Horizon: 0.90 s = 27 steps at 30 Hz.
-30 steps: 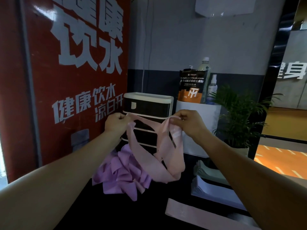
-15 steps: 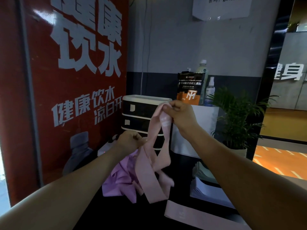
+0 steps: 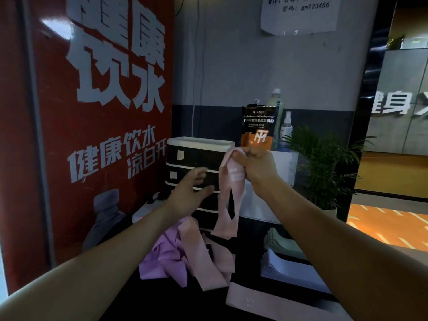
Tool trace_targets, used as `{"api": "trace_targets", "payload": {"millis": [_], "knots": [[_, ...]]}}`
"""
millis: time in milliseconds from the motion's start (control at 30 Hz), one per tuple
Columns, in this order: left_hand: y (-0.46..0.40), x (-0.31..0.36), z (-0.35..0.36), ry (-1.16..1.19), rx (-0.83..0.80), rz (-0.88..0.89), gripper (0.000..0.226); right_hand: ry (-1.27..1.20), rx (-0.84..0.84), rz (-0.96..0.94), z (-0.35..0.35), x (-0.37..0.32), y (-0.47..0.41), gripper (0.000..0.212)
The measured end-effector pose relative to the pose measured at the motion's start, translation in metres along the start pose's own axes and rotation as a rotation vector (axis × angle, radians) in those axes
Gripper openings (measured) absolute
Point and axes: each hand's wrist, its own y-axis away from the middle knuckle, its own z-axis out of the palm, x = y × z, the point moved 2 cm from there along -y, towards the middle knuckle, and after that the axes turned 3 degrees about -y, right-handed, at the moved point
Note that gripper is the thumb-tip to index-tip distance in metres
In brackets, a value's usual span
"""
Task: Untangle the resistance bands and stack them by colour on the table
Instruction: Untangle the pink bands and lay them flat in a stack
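On the dark tabletop [image 3: 120, 304], lower centre, purple and pink bands [image 3: 185, 253] lie heaped. The right hand [image 3: 256, 166] pinches a limp pink band [image 3: 229, 193] hanging mid-frame; left hand [image 3: 190, 191] open, empty. Soft, light; take its loop ends.

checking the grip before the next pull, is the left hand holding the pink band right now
No, the left hand is open with fingers spread beside the hanging pink band, which only the right hand pinches at its top.

flat pink band [image 3: 266, 302] cut off by bottom edge; wall notice [image 3: 298, 12] cropped above
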Motion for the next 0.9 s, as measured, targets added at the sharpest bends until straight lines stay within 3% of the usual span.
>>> {"api": "trace_targets", "payload": {"millis": [100, 200, 367, 467, 533, 700, 800, 900], "knots": [[0.003, 0.023, 0.018, 0.173, -0.092, 0.020, 0.036, -0.020, -0.067, 0.000, -0.005, -0.004, 0.010, 0.003], [0.013, 0.026, 0.027, 0.058, -0.064, 0.053, 0.007, -0.070, -0.087, 0.043, -0.022, -0.008, 0.022, 0.008], [0.026, 0.015, 0.014, -0.106, 0.185, -0.050, 0.025, 0.034, -0.200, 0.149, -0.051, 0.005, 0.055, 0.008], [0.041, 0.015, 0.008, -0.003, 0.139, -0.165, 0.028, 0.045, -0.292, 0.205, -0.059, 0.014, 0.079, 0.010], [0.057, 0.018, 0.011, 0.111, 0.019, -0.255, 0.035, 0.007, -0.293, 0.225, -0.064, 0.017, 0.087, 0.013], [0.093, 0.020, 0.020, 0.002, -0.356, -0.347, 0.040, -0.062, -0.094, 0.212, -0.074, 0.022, 0.098, 0.020], [0.104, 0.012, 0.017, 0.009, -0.388, -0.376, 0.031, -0.151, 0.111, 0.256, -0.086, 0.031, 0.097, 0.017], [0.114, -0.001, 0.012, 0.193, -0.391, -0.419, 0.031, -0.138, 0.214, 0.308, -0.096, 0.038, 0.101, 0.018]]}}
